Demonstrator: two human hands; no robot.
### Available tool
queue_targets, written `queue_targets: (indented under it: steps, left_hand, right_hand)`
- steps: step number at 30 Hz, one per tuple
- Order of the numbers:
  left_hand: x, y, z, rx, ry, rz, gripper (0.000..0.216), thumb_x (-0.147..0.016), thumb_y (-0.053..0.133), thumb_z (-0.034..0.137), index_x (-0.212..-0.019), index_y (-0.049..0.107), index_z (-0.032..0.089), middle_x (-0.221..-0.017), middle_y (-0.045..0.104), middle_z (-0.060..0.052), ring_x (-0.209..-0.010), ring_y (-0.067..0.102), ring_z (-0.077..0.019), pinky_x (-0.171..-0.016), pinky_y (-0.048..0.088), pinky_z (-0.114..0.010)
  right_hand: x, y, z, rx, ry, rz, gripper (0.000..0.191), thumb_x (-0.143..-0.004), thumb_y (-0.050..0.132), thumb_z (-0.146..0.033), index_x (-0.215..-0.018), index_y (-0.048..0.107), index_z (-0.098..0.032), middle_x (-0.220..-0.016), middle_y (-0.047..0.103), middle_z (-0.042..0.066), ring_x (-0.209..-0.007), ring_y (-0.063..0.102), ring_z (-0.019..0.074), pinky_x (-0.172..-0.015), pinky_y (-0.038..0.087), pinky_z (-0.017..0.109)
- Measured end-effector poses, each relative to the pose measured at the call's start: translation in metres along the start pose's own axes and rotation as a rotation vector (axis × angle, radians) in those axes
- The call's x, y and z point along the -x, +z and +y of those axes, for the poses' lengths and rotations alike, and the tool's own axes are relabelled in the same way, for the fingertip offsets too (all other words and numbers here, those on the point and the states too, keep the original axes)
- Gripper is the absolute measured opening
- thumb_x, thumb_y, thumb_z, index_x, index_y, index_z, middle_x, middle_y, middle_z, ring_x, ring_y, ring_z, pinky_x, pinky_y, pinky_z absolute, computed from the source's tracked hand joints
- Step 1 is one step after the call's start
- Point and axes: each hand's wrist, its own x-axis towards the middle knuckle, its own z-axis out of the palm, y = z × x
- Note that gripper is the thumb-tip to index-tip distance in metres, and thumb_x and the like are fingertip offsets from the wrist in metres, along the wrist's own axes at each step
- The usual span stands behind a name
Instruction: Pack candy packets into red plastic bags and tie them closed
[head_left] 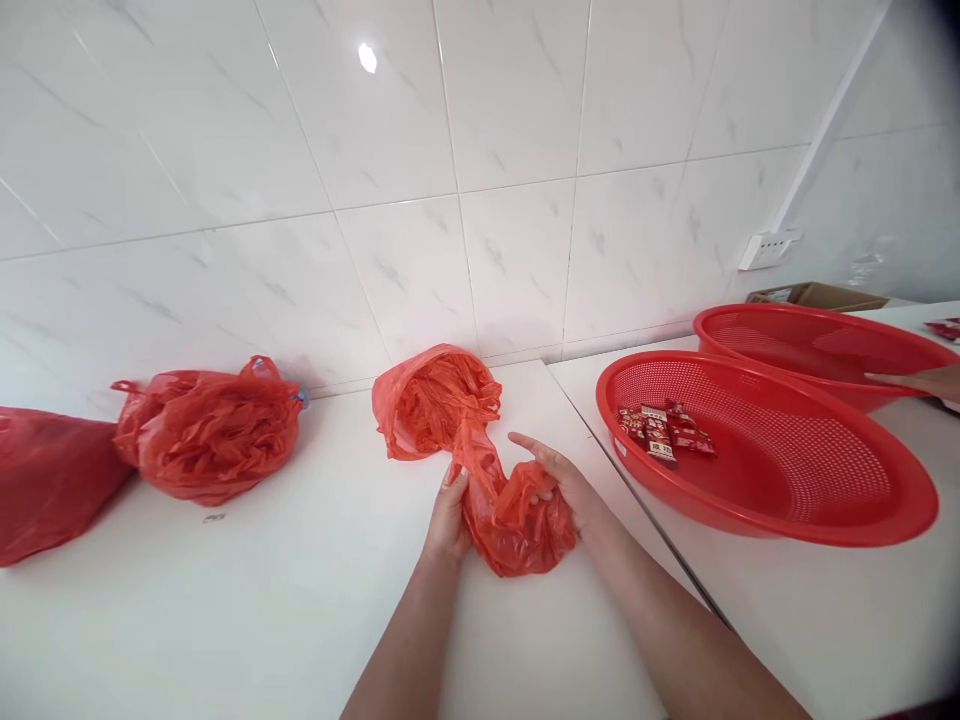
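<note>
- A thin red plastic bag (529,540), loose and crumpled, is just below the centre of the frame, held between the person's two hands over the white table (225,620).
- The left hand (448,515) is clamped on the bag's left edge, its thumb uppermost against the plastic.
- The right hand (568,490) has its curled fingers closed on the bag's right side; its index finger points out toward the upper left.
- A twisted strip of the same red plastic runs up from the held bag to a bundle of red bags (420,400) at the middle of the frame, near the wall.
- Left of centre sits a bulging, crumpled red bag (214,435); beside it, at the left edge, lies another red bag (52,485), cut off by the frame.
- At the right, a large red basket (757,485) with perforated sides holds a few red wrapped packets (660,435) in its left part.
- Behind it, a second red basket (810,345) has another person's hand (926,382) at its right side.
- Toward the upper right are a cardboard box (844,297) and a white socket strip (765,251) on the marbled tile wall (517,100).
</note>
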Motion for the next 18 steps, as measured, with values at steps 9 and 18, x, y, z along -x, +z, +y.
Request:
queue_targets:
  steps: [9,18]
  left_hand:
    - [0.003,0.011,-0.001,-0.415,0.036,0.159,0.022,-0.072,0.069,0.034,-0.077,0.055,0.017,-0.063,0.058,0.004,-0.051,0.052,-0.0084,-0.052,0.041,-0.021]
    - [0.013,0.013,-0.013,-0.955,0.254,0.1,0.044,-0.073,0.061,0.023,-0.115,0.049,0.024,-0.084,0.063,-0.001,-0.07,0.06,-0.0143,-0.067,0.049,-0.03]
  right_hand:
    - [0.003,0.018,0.003,0.265,0.106,-0.17,0.07,-0.072,0.074,-0.041,-0.132,0.044,-0.02,-0.05,0.048,-0.009,-0.039,0.031,0.0051,-0.041,0.023,0.019]
    - [-0.012,0.001,0.019,0.177,0.086,0.234,0.041,-0.076,0.065,-0.046,-0.054,0.043,-0.02,-0.038,0.036,-0.007,-0.039,0.039,0.0082,-0.045,0.034,0.022]
